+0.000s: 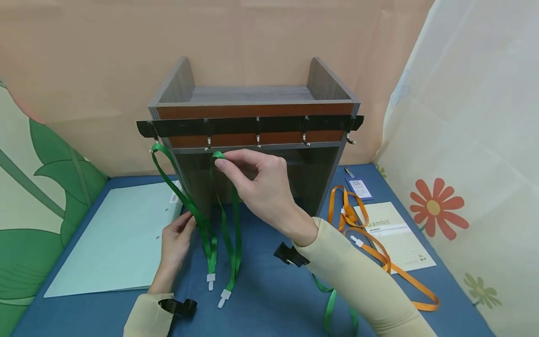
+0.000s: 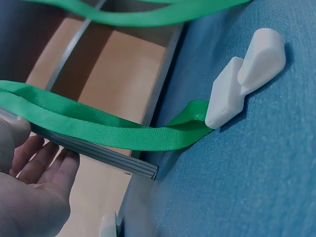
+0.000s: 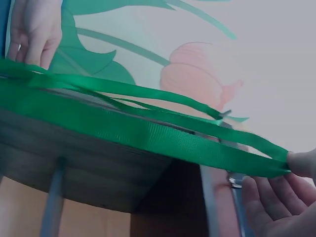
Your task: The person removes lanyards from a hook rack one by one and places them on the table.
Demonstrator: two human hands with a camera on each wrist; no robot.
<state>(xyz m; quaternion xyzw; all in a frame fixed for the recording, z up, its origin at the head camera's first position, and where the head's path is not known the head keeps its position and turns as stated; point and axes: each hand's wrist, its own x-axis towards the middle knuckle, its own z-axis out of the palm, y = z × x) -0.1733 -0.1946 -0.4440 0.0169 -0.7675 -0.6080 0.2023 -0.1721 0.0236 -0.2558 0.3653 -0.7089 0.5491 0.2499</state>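
My right hand (image 1: 265,178) pinches the loop of a green lanyard (image 1: 237,229) between thumb and fingers, just below the second hook (image 1: 208,142) from the left. Its white clip (image 1: 225,296) hangs down at the lower end. On the leftmost hook hangs another green lanyard (image 1: 189,201), also with a white clip (image 1: 211,278). My left hand (image 1: 177,238) is at the left side panel of the grey cabinet (image 2: 108,155), fingertips right at its edge and beside the hooked lanyard; I cannot tell whether it grips.
A black hook rail (image 1: 236,125) spans the cabinet front. On the blue cloth lie a pale folder (image 1: 113,238) at left, and orange lanyards (image 1: 379,250), a notebook (image 1: 400,234) and a blue card (image 1: 360,188) at right. More green strap (image 1: 330,309) shows under the right sleeve.
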